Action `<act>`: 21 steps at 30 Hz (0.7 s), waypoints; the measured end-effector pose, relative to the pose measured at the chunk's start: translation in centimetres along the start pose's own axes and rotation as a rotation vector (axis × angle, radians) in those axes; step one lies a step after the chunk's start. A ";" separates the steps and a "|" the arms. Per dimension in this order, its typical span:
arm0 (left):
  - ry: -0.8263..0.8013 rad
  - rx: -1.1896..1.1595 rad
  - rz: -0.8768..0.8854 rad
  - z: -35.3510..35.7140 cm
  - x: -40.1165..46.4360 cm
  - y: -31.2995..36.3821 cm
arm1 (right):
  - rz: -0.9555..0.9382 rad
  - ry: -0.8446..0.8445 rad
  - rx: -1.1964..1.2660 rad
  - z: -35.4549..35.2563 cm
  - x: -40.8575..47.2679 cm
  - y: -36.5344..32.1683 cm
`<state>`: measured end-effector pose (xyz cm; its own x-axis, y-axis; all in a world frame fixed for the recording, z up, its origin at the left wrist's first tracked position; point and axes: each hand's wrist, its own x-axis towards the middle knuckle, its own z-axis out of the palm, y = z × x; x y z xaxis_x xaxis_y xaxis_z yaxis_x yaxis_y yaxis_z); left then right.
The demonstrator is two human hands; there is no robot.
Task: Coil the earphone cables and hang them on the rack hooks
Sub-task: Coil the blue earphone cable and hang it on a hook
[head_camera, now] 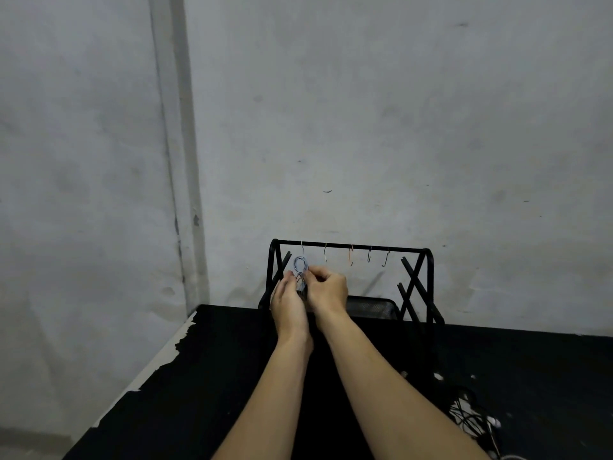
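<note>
Fingers of both hands pinch the first coiled cable under the leftmost hook — four hooks bare, a tangle waits.

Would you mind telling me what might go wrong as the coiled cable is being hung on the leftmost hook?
The coiled cable, held by both the left hand and right hand, looks loosely looped; it may unravel on release. The leftmost hook is thin and hangs loosely from the rack, so it could swing or slip. The tangled cables near the table's right side might snag an arm.

loose cables cut off at lower right, hands hiding coil's lower part
</note>
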<state>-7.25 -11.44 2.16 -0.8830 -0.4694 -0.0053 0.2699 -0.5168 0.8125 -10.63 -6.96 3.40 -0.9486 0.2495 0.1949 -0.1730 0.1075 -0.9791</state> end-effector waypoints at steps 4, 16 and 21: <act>0.002 -0.031 -0.002 -0.8 1.9 -2.3 | 0.019 0.005 -0.004 0.1 0.0 0.1; 0.052 0.068 -0.008 -1.8 -3.9 -0.9 | 0.057 -0.049 -0.051 -4.8 -3.0 -0.4; 0.006 0.194 0.092 -1.6 -6.7 -1.0 | -0.023 -0.189 -0.122 -8.4 -5.9 0.3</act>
<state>-1.01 -8.93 0.40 -0.8556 -0.5127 0.0715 0.2701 -0.3244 0.9066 -2.83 -0.28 2.41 -0.9796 0.0618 0.1910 -0.1723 0.2298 -0.9579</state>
